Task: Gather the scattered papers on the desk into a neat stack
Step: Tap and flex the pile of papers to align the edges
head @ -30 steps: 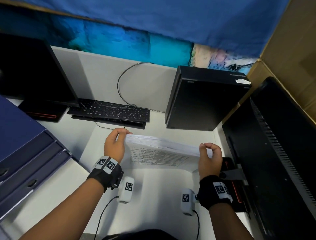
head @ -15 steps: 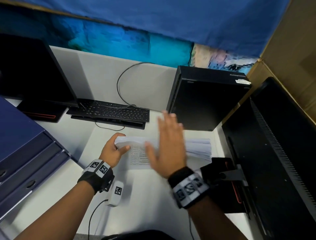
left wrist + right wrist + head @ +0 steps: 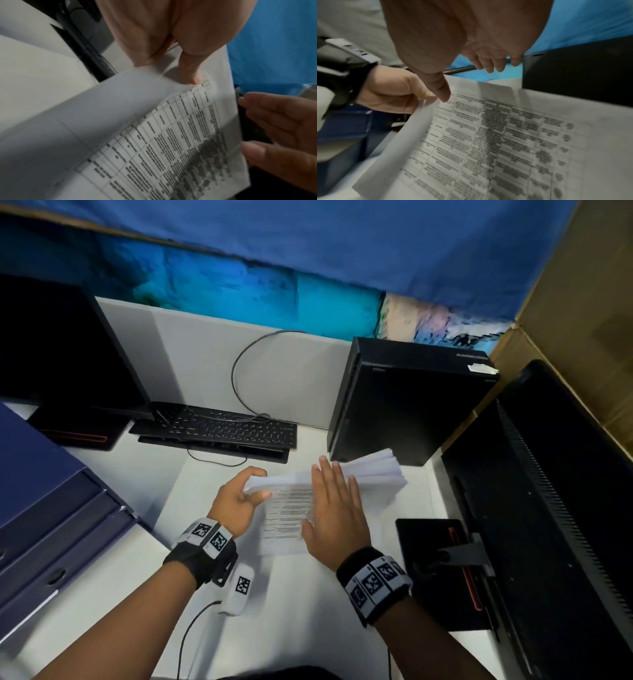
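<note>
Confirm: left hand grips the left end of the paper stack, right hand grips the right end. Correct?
Not quite. The left hand does grip the left end of the paper stack, but the right hand is open, fingers straight, over the printed top sheet. The head view shows it.

Printed table text on papers blurred, unreadable; right hand covers stack's middle.

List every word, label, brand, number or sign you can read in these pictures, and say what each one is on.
None can be read.
Paper stack, top sheet, gripped by the left hand: a printed table, too blurred in all views.
Computer tower: small lettering on the top edge and a white sticker, too small.
Keyboard: key legends too small.
Wristbands: black-and-white square marker patterns, no text.
</note>
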`<state>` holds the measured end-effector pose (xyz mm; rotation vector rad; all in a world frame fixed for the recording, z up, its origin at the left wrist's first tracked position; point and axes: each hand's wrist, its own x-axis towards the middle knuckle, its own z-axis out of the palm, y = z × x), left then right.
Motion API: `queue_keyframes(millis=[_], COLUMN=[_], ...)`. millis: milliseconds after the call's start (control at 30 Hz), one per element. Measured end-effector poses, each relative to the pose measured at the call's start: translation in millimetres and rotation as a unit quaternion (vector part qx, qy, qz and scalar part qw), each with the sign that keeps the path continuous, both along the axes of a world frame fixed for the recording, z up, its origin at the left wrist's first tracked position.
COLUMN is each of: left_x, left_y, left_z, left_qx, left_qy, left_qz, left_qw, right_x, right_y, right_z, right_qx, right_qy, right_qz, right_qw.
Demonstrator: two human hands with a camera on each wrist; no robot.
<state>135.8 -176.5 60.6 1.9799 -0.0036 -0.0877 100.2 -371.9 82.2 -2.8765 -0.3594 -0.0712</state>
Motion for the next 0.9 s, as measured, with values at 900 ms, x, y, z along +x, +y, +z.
queue_keyframes(millis=[900], left_x=[25.3], left_y=[-5.7], left_z=[65.4], left_qx=[-0.274], left_qy=[0.024], left_qz=[0.003], left_qw=[0.961], right_x=[8.7], right_y=[-66.0], right_z=[58.4], right_qx=[0.563], right_qy=[-0.017], right_qz=[-0.112], right_qw=[0.818])
